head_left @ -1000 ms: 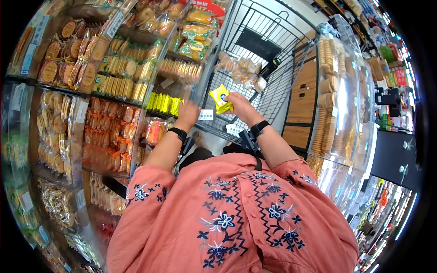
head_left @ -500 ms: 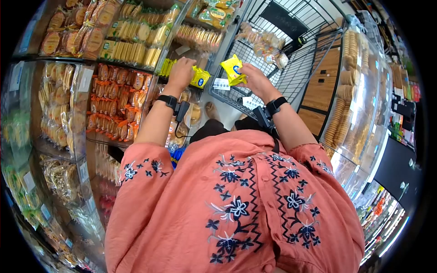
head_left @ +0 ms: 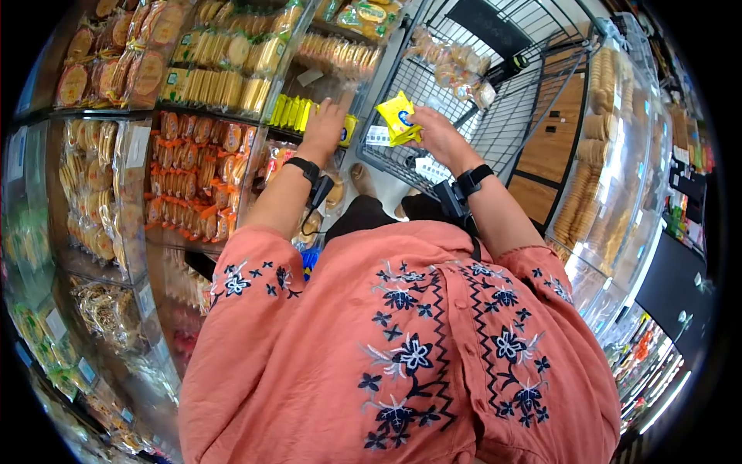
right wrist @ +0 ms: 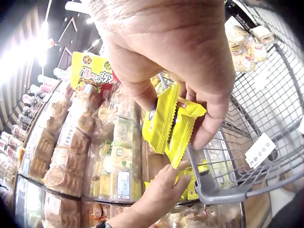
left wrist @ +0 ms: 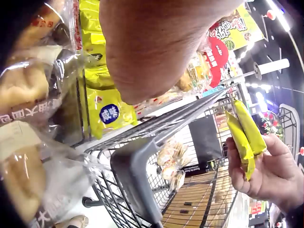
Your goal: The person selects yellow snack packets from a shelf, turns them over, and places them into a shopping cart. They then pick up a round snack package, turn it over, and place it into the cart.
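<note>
My right hand [head_left: 440, 139] pinches two small yellow snack packets [right wrist: 161, 118] between thumb and fingers, above the front end of the shopping cart. A blue round label shows on the near packet [head_left: 398, 116] in the head view. My left hand [head_left: 323, 127] lies over a shelf bin of similar yellow packets [head_left: 290, 112], its fingers stretched forward. In the right wrist view the left hand [right wrist: 164, 187] is right at those packets. One yellow packet with a blue label [left wrist: 109, 114] sits just beside it at the bin's front; the left fingertips are hidden in the left wrist view.
The grey wire shopping cart [head_left: 371, 158] stands ahead, with bagged baked snacks [head_left: 456, 69] inside. Shelves of orange-wrapped packets [head_left: 201, 174] and wrapped biscuits [head_left: 224, 89] line the left. Clear bins of round biscuits [head_left: 587, 155] stand on the right above a wooden cabinet [head_left: 545, 139].
My left hand has shifted across the yellow packets in the bin, its fingers now straighter than half a second ago. My right hand keeps its grip on the two packets, almost still.
</note>
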A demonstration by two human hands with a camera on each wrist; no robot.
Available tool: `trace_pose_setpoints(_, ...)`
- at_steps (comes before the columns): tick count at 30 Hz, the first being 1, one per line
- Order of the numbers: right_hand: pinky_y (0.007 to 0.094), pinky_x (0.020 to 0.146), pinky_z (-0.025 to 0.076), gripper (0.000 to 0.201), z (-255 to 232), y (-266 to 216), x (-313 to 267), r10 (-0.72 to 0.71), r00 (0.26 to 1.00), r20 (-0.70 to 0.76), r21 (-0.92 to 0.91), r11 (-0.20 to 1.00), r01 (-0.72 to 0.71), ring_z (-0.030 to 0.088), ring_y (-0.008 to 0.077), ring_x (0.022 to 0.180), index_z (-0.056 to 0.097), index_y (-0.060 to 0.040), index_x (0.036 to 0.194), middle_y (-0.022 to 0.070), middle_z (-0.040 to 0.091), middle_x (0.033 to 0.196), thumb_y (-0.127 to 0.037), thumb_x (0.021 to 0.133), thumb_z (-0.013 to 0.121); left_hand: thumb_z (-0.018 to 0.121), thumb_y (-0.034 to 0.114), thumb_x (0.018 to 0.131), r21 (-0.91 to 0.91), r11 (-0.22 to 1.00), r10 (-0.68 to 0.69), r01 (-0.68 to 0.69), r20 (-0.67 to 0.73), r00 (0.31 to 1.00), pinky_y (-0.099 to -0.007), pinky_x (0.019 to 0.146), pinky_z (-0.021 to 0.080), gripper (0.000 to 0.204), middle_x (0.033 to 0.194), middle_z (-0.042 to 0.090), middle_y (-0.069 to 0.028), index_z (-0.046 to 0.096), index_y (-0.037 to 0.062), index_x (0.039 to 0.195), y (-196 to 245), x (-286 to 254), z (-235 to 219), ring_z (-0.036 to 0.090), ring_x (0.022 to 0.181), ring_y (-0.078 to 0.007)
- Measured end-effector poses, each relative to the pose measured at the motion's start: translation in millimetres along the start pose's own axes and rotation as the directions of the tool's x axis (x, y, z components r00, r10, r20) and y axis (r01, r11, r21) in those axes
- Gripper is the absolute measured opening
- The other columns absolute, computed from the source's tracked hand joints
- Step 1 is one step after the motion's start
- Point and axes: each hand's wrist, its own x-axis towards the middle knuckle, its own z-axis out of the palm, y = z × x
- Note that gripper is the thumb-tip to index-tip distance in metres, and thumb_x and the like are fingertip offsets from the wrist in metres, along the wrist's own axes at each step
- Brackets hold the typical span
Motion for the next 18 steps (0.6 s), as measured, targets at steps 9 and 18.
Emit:
trace_pose_setpoints(9,0.0436,0.093,0.053,0.025,-3.3,6.2,-3.2,0.006,1.0,-0.028,0.057,0.998,-0.004,0.065,0.0212,0.103,0.051,-0.0081,0.114,0.0082,0.063,0.11,-0.018,0.093,0.061,0.052,0.009,0.091,0.049,0.998,0.029,-0.028,-0.026,0.999,-0.051,0.114,0.03,0.029,0.131,0.056,-0.0076,0.059,0.0095,0.119,-27.7,-3.8,-11.0,0.039,0.139,-0.0294)
trace_pose_setpoints(18,0.0392,0.089,0.053,0.024,-5.8,8.3,0.2,0.031,0.999,-0.029,0.049,0.998,-0.029,0.065,0.0173,0.1,0.051,-0.0106,0.113,0.0046,0.063,0.108,-0.019,0.093,0.062,0.051,0.01,0.091,0.086,0.995,0.052,-0.051,-0.014,0.999,-0.0525,0.112,0.032,0.028,0.131,0.057,-0.0061,0.058,0.0109,0.118,-39.8,-3.7,-5.9,0.04,0.138,-0.029)
